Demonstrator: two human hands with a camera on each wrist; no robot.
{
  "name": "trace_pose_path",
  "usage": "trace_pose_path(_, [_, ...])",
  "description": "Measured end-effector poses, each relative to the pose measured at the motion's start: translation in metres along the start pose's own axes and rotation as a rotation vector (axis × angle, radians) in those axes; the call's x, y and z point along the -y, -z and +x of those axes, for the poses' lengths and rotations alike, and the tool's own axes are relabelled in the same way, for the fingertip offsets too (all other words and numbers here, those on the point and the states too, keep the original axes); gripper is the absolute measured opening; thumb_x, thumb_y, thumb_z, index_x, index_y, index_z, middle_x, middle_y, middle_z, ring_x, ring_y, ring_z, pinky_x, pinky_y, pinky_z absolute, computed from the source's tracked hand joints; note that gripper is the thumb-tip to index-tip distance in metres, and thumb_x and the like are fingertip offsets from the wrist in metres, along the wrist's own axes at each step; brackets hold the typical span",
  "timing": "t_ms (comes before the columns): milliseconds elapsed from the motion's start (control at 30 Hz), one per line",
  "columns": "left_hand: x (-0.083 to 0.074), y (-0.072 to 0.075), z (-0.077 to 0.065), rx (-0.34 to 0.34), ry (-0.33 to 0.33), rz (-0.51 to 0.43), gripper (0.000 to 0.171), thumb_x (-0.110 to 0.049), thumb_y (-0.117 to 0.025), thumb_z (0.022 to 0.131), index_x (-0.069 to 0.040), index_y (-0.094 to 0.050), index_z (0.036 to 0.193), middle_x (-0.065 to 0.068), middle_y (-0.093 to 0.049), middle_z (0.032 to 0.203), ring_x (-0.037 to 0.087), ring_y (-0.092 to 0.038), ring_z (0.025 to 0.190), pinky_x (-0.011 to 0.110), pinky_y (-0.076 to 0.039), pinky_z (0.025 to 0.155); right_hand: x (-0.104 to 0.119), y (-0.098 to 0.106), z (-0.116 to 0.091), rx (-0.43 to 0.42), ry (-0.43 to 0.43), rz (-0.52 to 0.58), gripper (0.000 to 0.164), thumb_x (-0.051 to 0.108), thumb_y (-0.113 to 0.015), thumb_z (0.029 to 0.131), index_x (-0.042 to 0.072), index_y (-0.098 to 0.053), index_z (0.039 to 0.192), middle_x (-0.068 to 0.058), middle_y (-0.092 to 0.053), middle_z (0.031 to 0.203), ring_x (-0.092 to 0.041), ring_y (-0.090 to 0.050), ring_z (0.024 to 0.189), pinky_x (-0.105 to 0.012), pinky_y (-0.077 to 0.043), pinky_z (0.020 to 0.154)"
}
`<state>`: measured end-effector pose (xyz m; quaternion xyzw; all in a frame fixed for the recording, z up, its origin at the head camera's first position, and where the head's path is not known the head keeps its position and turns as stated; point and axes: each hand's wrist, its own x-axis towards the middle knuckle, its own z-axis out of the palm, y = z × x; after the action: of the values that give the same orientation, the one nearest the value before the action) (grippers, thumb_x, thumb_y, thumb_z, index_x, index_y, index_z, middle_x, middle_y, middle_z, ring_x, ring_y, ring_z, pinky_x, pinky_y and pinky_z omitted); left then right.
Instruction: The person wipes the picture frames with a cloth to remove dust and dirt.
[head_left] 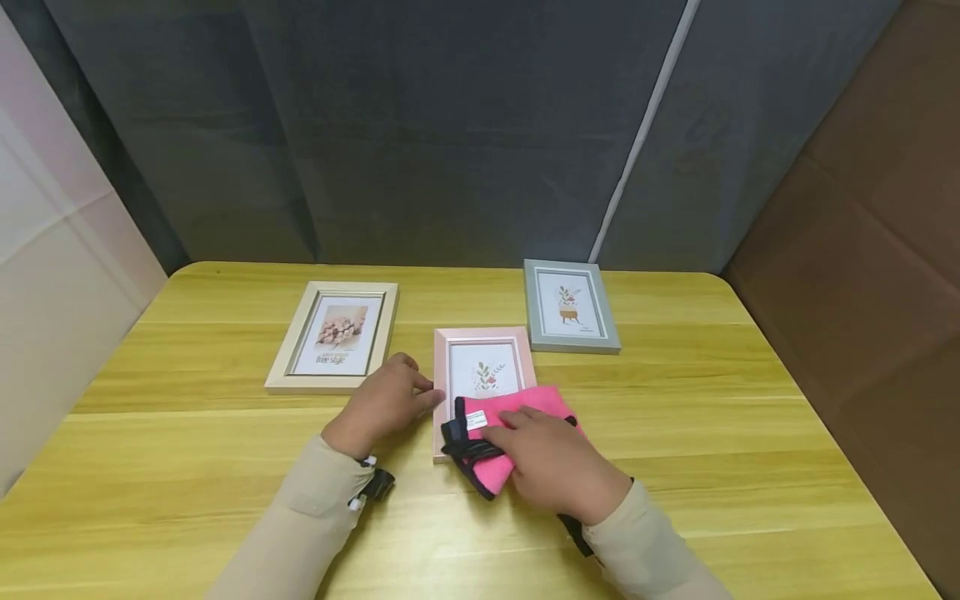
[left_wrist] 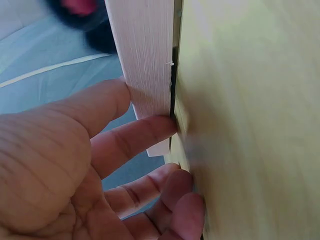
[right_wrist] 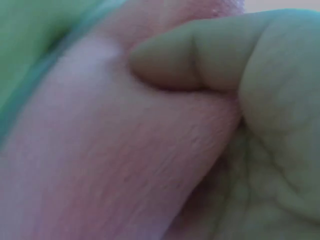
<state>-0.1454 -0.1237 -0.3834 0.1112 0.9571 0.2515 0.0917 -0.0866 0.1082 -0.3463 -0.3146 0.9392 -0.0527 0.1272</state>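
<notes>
A pink picture frame (head_left: 441,358) with a plant print lies face up in the middle of the table. My left hand (head_left: 387,402) is at its left side; in the left wrist view the thumb (left_wrist: 107,102) meets the upper edge of the frame's side (left_wrist: 147,60) and the index finger (left_wrist: 137,140) its lower edge, while the other fingers curl close to the tabletop. My right hand (head_left: 558,458) grips a bright pink cloth (head_left: 536,404) with black trim and a white label, over the frame's lower part. Up close, the right thumb (right_wrist: 170,57) presses into the cloth (right_wrist: 110,160).
A cream picture frame (head_left: 288,362) with a flower print lies to the left. The grey-blue frame (head_left: 573,343) lies at the back right, close to the pink frame's top right corner. Dark fabric (head_left: 450,133) hangs behind the wooden table (head_left: 720,417).
</notes>
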Motion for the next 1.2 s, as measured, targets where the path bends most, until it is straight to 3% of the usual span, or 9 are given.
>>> trace_pose_path(100, [0.000, 0.000, -0.001, -0.005, -0.022, 0.005, 0.028, -0.026, -0.068, 0.094, 0.000, -0.078, 0.100, 0.022, -0.061, 0.119, 0.033, -0.056, 0.110, 0.047, -0.047, 0.096, -0.006, 0.003, -0.001, -0.015, -0.076, -0.037, 0.044, 0.003, -0.060, 0.088, 0.014, -0.065, 0.131, -0.014, -0.059, 0.136, -0.038, -0.051, 0.128, -0.051, -0.039, 0.107])
trace_pose_path(200, [0.000, 0.001, -0.001, -0.006, -0.024, 0.005, 0.028, -0.025, -0.068, 0.094, 0.001, -0.078, 0.100, 0.022, -0.061, 0.119, 0.034, -0.055, 0.111, 0.047, -0.046, 0.096, -0.008, 0.004, -0.001, -0.022, -0.068, -0.059, 0.045, 0.002, -0.062, 0.086, 0.012, -0.066, 0.130, -0.015, -0.060, 0.133, -0.041, -0.053, 0.124, -0.052, -0.041, 0.105])
trace_pose_path(367, [0.001, 0.000, -0.002, 0.005, 0.003, 0.011, 0.030, -0.027, -0.067, 0.095, 0.000, -0.078, 0.101, 0.023, -0.059, 0.121, 0.035, -0.056, 0.111, 0.048, -0.047, 0.096, 0.001, 0.002, 0.001, 0.005, 0.076, -0.033, 0.050, 0.002, -0.060, 0.088, 0.017, -0.062, 0.136, -0.013, -0.056, 0.140, -0.035, -0.048, 0.132, -0.048, -0.036, 0.111])
trace_pose_path(500, [0.001, 0.000, -0.001, 0.004, 0.023, 0.007, 0.029, -0.028, -0.068, 0.094, -0.001, -0.079, 0.099, 0.023, -0.058, 0.120, 0.035, -0.057, 0.108, 0.048, -0.048, 0.094, 0.011, -0.005, 0.002, -0.022, 0.216, -0.049, 0.056, 0.001, -0.059, 0.086, 0.021, -0.061, 0.138, -0.010, -0.055, 0.142, -0.033, -0.048, 0.133, -0.044, -0.035, 0.112])
trace_pose_path(600, [0.001, 0.000, -0.002, -0.002, 0.016, 0.005, 0.028, -0.027, -0.068, 0.093, -0.001, -0.079, 0.096, 0.023, -0.059, 0.119, 0.035, -0.056, 0.108, 0.048, -0.049, 0.093, 0.015, -0.008, 0.002, -0.031, 0.249, -0.058, 0.058, 0.000, -0.059, 0.085, 0.024, -0.061, 0.138, -0.008, -0.053, 0.144, -0.034, -0.047, 0.134, -0.044, -0.034, 0.113])
trace_pose_path(1000, [0.002, -0.002, 0.000, -0.014, -0.033, 0.016, 0.027, -0.026, -0.067, 0.094, -0.002, -0.079, 0.099, 0.022, -0.061, 0.118, 0.033, -0.055, 0.109, 0.047, -0.047, 0.095, -0.011, 0.007, -0.005, 0.021, 0.037, 0.047, 0.046, -0.004, -0.058, 0.087, 0.018, -0.070, 0.126, -0.010, -0.060, 0.136, -0.029, -0.051, 0.130, -0.044, -0.039, 0.109])
trace_pose_path(1100, [0.001, -0.003, 0.000, -0.013, -0.037, 0.023, 0.027, -0.026, -0.068, 0.094, -0.002, -0.079, 0.098, 0.022, -0.061, 0.118, 0.034, -0.056, 0.109, 0.047, -0.047, 0.095, -0.022, 0.013, -0.008, -0.026, 0.016, 0.072, 0.047, -0.005, -0.058, 0.087, 0.016, -0.069, 0.127, -0.011, -0.059, 0.137, -0.029, -0.051, 0.130, -0.046, -0.040, 0.108])
trace_pose_path(1200, [0.000, -0.002, 0.000, -0.003, -0.036, 0.026, 0.026, -0.025, -0.067, 0.095, -0.002, -0.079, 0.098, 0.023, -0.061, 0.119, 0.035, -0.057, 0.110, 0.048, -0.047, 0.095, -0.041, 0.021, -0.013, -0.128, -0.057, 0.082, 0.052, -0.007, -0.059, 0.086, 0.016, -0.067, 0.131, -0.015, -0.056, 0.140, -0.034, -0.050, 0.130, -0.052, -0.039, 0.108])
